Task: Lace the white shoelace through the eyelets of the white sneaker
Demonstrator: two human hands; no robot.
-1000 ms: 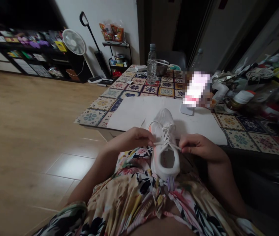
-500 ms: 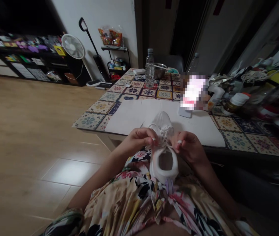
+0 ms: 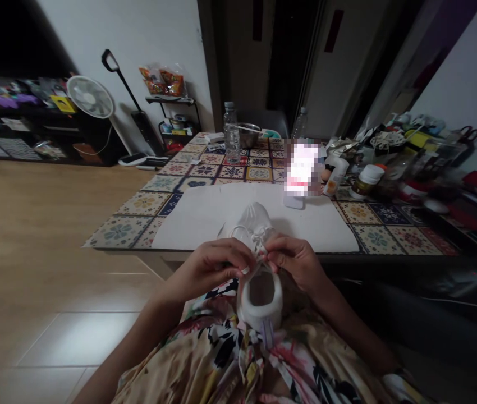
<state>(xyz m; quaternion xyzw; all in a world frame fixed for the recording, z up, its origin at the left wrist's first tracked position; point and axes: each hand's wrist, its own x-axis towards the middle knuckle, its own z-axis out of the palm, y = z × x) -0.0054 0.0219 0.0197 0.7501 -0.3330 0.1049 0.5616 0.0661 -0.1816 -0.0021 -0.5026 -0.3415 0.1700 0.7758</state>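
Note:
A white sneaker [image 3: 259, 297] rests heel-down on my lap, its toe leaning on the table edge over a white paper sheet [image 3: 205, 213]. My left hand [image 3: 215, 264] and my right hand [image 3: 295, 259] meet over the shoe's tongue, fingertips almost touching. Each pinches a white shoelace [image 3: 259, 242] near the top eyelets. A floral garment [image 3: 221, 359] covers my lap beneath the shoe.
The table [image 3: 146, 205] has a patterned tile cloth. A clear water bottle [image 3: 232, 133], a metal bowl [image 3: 248, 134] and a white phone stand [image 3: 294, 201] sit behind the paper. Jars and clutter [image 3: 390, 168] fill the right side. A standing fan [image 3: 90, 98] is on the wooden floor at left.
My hands have drawn together from either side of the shoe to meet above its tongue, pulling the laces inward. The view has tilted up and shifted right.

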